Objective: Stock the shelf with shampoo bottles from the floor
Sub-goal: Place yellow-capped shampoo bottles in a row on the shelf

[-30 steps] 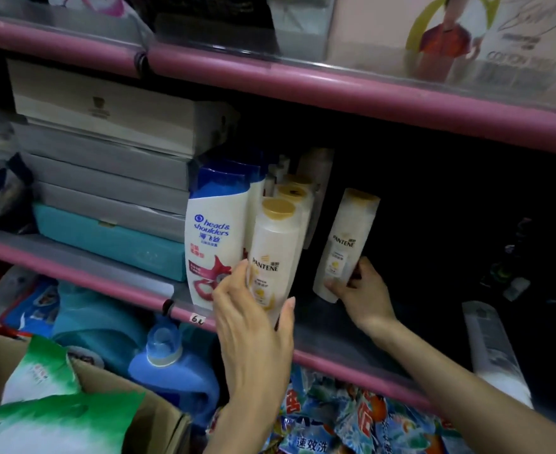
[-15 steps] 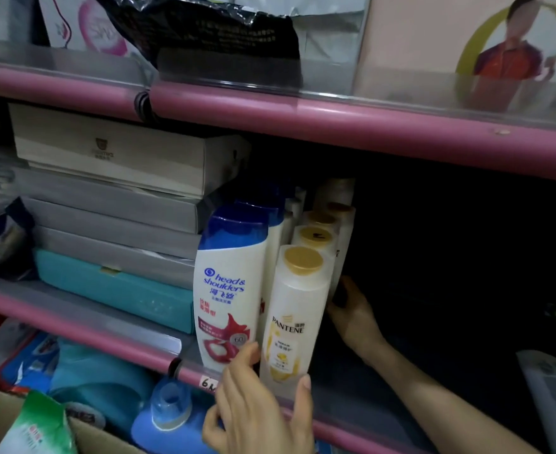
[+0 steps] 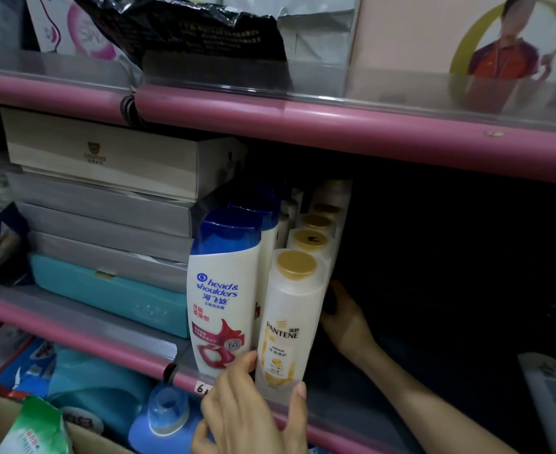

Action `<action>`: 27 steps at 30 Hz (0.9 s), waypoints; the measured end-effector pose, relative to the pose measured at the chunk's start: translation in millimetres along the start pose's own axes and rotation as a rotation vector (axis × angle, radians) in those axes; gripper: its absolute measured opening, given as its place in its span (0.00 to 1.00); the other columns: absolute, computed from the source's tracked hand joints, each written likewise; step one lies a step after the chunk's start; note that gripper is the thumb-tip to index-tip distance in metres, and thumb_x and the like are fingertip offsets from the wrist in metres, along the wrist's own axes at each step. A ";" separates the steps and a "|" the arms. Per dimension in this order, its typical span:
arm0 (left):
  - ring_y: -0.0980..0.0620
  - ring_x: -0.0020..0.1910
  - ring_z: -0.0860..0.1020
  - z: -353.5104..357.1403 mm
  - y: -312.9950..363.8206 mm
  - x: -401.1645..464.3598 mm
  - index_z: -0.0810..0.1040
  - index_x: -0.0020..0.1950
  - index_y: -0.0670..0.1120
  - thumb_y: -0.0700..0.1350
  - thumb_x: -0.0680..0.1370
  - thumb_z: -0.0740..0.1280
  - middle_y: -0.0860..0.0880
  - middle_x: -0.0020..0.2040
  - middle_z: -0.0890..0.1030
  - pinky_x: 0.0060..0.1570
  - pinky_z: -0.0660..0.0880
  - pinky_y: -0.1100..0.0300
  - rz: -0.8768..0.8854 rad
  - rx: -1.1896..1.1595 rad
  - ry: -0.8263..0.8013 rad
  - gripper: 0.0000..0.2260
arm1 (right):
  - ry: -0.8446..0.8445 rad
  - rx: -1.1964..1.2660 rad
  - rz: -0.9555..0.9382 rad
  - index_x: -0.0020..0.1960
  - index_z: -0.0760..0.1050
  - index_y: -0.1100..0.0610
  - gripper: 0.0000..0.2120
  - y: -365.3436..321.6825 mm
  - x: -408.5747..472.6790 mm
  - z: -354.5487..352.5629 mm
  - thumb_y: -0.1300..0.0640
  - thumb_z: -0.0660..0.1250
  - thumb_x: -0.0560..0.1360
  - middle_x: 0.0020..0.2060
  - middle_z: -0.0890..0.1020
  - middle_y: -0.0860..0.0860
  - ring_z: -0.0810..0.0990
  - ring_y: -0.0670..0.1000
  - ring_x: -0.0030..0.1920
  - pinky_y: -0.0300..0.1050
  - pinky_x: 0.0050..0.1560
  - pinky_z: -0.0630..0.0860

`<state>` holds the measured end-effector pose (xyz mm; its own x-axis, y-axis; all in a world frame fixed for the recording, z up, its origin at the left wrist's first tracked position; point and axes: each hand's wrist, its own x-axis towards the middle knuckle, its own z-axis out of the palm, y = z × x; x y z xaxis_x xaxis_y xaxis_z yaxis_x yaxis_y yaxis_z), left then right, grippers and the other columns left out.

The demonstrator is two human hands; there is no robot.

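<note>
Front Pantene bottle (image 3: 288,319): upright at the front lip of the middle shelf (image 3: 335,417), first in a row of gold-capped bottles (image 3: 312,231) that runs back toward 12 o'clock; it stood in the same spot half a second ago
Left hand (image 3: 253,407): at 6 o'clock of the front bottle, grip closed on its base, thumb on the bottle's right edge and a fingertip between it and the Head & Shoulders bottle (image 3: 222,290); same hold as half a second ago, though the hand now shows larger and higher in the view
Right hand (image 3: 345,319): at 3 o'clock of the Pantene row, reaching into the dark shelf bay and pressed against the row's side; fingers lie behind the bottles, so I cannot tell whether this grip is open or closed. A second ago it held a tilted Pantene bottle apart from the row; that bottle now stands in line with the others
Head & Shoulders bottle: upright, touching the front Pantene bottle at 9 o'clock, unmoved, with more blue-capped bottles behind it
Stacked boxes (image 3: 106,191): at 9 o'clock of the shampoo, a teal case (image 3: 106,293) under them, as before
Blue detergent jug (image 3: 162,417): on the lower level at 7 o'clock
Camera view: closer and tilted up since a second ago, so the upper pink shelf rail (image 3: 335,126) sits lower in the view and the goods on it show more
</note>
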<state>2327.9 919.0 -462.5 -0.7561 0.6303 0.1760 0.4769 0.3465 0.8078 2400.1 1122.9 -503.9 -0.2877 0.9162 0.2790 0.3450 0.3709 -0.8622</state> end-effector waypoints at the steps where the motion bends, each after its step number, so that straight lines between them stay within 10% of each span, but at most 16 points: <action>1: 0.48 0.62 0.68 0.2 -0.4 0.2 0.70 0.61 0.54 0.55 0.63 0.76 0.52 0.58 0.74 0.61 0.63 0.54 -0.001 -0.003 0.000 0.29 | -0.004 0.008 0.005 0.59 0.70 0.44 0.17 0.2 0.3 0.2 0.56 0.70 0.74 0.51 0.77 0.39 0.75 0.39 0.53 0.21 0.43 0.69; 9: 0.46 0.62 0.68 8.8 -3.6 -0.6 0.72 0.61 0.52 0.54 0.62 0.77 0.51 0.58 0.75 0.61 0.62 0.52 -0.015 0.007 0.032 0.30 | -0.035 0.078 0.039 0.60 0.74 0.45 0.17 5.6 5.8 3.8 0.58 0.70 0.74 0.57 0.81 0.46 0.78 0.46 0.58 0.47 0.60 0.76; 27: 0.37 0.40 0.79 5.2 1.3 8.8 0.81 0.47 0.40 0.45 0.44 0.84 0.43 0.39 0.82 0.40 0.73 0.41 0.243 0.231 0.065 0.34 | -0.058 0.024 0.058 0.62 0.72 0.45 0.17 3.0 3.3 1.8 0.56 0.68 0.75 0.56 0.78 0.42 0.76 0.44 0.59 0.40 0.57 0.74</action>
<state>2324.2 928.6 -462.9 -0.6311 0.6708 0.3897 0.7301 0.3440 0.5904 2398.5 1126.8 -506.3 -0.3197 0.9252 0.2043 0.3412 0.3136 -0.8861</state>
